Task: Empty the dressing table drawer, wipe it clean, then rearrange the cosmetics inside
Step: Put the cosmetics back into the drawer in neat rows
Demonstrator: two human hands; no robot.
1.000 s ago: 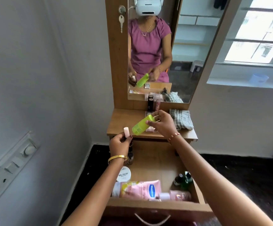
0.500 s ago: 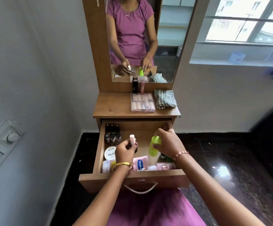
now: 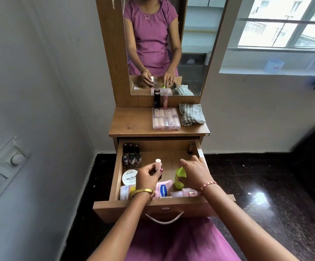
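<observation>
Now, green bottle [image 3: 179,177] seemingly under right hand [image 3: 196,173], inside drawer [image 3: 116,178]

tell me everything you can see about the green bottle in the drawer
The green bottle is bright lime, looks like glossy plastic, with a rounded shape. It stands roughly upright in the front right part of the open wooden drawer, behind a pink-capped bottle lying on its side and right of the pink Vaseline tube. The right hand reaches over it, fingers by its top; whether they grip it cannot be told. No label is readable.
</observation>
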